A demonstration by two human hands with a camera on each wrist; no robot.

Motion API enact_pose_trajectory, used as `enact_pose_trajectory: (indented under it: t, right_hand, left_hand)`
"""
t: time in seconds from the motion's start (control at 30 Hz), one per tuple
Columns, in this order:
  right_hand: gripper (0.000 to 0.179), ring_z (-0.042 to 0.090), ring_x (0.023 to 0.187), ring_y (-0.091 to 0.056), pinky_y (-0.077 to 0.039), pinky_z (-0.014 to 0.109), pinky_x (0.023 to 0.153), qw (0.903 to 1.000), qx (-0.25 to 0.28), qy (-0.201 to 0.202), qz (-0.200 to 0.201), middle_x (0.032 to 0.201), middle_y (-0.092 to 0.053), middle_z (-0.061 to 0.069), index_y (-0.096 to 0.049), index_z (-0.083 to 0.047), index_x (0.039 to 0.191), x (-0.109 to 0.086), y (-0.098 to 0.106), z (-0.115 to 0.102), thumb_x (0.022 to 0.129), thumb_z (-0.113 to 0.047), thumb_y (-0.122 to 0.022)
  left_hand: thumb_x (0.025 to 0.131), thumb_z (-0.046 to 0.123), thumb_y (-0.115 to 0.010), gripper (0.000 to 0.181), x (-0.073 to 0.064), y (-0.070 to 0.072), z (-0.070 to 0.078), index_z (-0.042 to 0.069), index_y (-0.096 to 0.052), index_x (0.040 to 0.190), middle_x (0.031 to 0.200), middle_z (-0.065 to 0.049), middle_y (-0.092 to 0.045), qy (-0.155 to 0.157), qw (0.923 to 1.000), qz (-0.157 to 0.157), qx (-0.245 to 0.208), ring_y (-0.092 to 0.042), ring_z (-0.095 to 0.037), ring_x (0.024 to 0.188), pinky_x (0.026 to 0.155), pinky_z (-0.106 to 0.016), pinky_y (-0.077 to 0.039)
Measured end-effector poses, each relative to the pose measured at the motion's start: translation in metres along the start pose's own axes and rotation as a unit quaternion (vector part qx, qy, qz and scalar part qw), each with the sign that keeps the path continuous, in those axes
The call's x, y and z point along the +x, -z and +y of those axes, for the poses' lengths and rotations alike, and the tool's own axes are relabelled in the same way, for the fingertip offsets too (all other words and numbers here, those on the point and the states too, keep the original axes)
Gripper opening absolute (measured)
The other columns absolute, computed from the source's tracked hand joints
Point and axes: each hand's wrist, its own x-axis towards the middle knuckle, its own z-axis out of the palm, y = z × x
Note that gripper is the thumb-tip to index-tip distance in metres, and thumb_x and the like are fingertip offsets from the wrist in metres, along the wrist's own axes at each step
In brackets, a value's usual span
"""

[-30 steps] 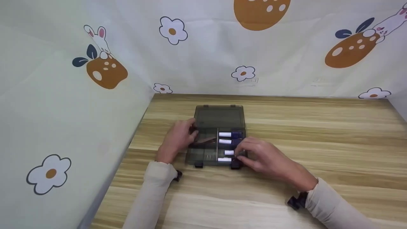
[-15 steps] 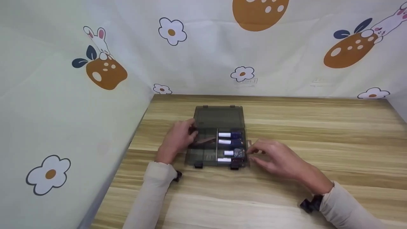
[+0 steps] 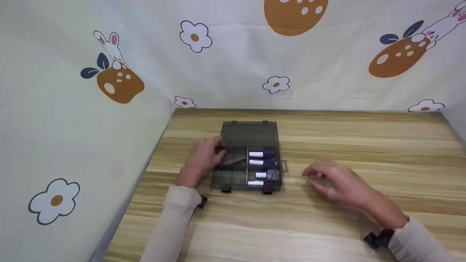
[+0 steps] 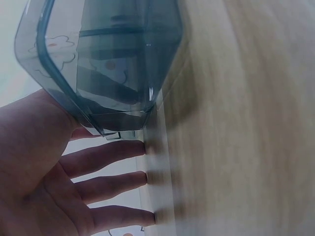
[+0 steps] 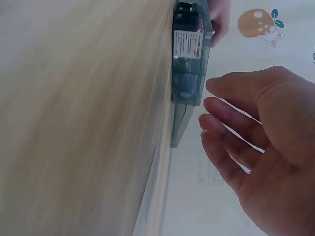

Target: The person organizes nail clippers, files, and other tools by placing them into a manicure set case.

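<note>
A dark translucent plastic case (image 3: 249, 131) lies on the table with its lid laid back. Its right compartment holds several bottles with white caps, like nail polish; one has a glittery grey body (image 3: 272, 175), the others are dark. A thin brownish strip (image 3: 235, 161) lies in the left part, its kind unclear. My left hand (image 3: 203, 157) holds the case's left side near the hinge, with thumb and index partly hidden behind the plastic in the left wrist view; its other fingers stretch to the table. My right hand (image 3: 340, 182) hovers right of the case, fingers loosely bent around nothing.
The wooden table (image 3: 291, 225) runs back to a wall cloth (image 3: 233, 65) printed with flowers and oranges. Another cloth wall (image 3: 72, 145) borders the table on the left. A hanging tab (image 3: 285, 166) sticks out from the case's right side.
My right hand has let go of the glittery grey bottle, now lying in the case, and has drawn away to the right. My left hand keeps its place at the case.
</note>
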Motion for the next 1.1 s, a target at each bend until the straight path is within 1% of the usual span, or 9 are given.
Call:
enact_pose_trajectory:
  t: [0.13, 0.3, 0.47, 0.67, 0.9, 1.1]
  right_hand:
    - [0.026, 0.013, 0.094, -0.075, -0.064, 0.036, 0.083, 0.9999, -0.006, -0.015, 0.005, 0.107, -0.080, -0.006, -0.078, -0.019, 0.113, -0.009, 0.007, 0.004, 0.091, -0.008, -0.085]
    - [0.026, 0.012, 0.096, -0.073, -0.063, 0.038, 0.084, 0.9993, -0.027, -0.025, 0.001, 0.107, -0.079, -0.008, -0.078, -0.021, 0.113, -0.017, 0.013, 0.009, 0.091, -0.011, -0.086]
    - [0.024, 0.010, 0.095, -0.071, -0.061, 0.037, 0.083, 0.9984, -0.042, -0.035, -0.015, 0.105, -0.077, -0.011, -0.078, -0.022, 0.111, -0.024, 0.017, 0.016, 0.090, -0.012, -0.087]
    - [0.025, 0.010, 0.095, -0.070, -0.061, 0.039, 0.084, 0.9959, -0.051, -0.062, -0.042, 0.104, -0.076, -0.012, -0.077, -0.023, 0.108, -0.030, 0.023, 0.020, 0.088, -0.013, -0.088]
    - [0.024, 0.010, 0.091, -0.071, -0.061, 0.035, 0.080, 0.9933, -0.061, -0.073, -0.065, 0.100, -0.075, -0.011, -0.077, -0.024, 0.104, -0.033, 0.026, 0.025, 0.086, -0.018, -0.091]
    - [0.020, 0.005, 0.087, -0.069, -0.057, 0.033, 0.071, 0.9898, -0.072, -0.094, -0.080, 0.097, -0.074, -0.014, -0.076, -0.026, 0.100, -0.036, 0.029, 0.026, 0.086, -0.026, -0.091]
  left_hand:
    - [0.098, 0.013, -0.078, 0.011, 0.000, 0.000, 0.000, 0.008, -0.073, 0.106, 0.100, -0.009, -0.078, 0.006, 1.0000, -0.001, -0.003, -0.066, -0.020, 0.086, 0.080, -0.044, -0.059]
    - [0.098, 0.012, -0.078, 0.011, 0.000, -0.001, -0.001, 0.008, -0.073, 0.107, 0.101, -0.009, -0.078, 0.011, 0.9999, -0.003, -0.002, -0.066, -0.021, 0.088, 0.081, -0.044, -0.059]
    - [0.099, 0.012, -0.077, 0.011, -0.001, 0.000, 0.000, 0.009, -0.073, 0.108, 0.102, -0.009, -0.077, 0.019, 0.9998, -0.008, -0.006, -0.066, -0.021, 0.088, 0.079, -0.044, -0.059]
    - [0.098, 0.012, -0.077, 0.012, -0.001, 0.000, 0.001, 0.008, -0.072, 0.109, 0.103, -0.010, -0.077, 0.020, 0.9997, -0.008, -0.007, -0.066, -0.021, 0.089, 0.078, -0.043, -0.059]
    - [0.097, 0.012, -0.077, 0.009, 0.000, 0.000, -0.002, 0.008, -0.071, 0.102, 0.096, -0.010, -0.077, -0.003, 1.0000, 0.006, 0.005, -0.064, -0.020, 0.083, 0.078, -0.044, -0.059]
    - [0.098, 0.013, -0.077, 0.009, -0.001, 0.000, -0.001, 0.009, -0.071, 0.104, 0.097, -0.009, -0.076, 0.006, 1.0000, 0.000, 0.000, -0.064, -0.020, 0.084, 0.077, -0.043, -0.058]
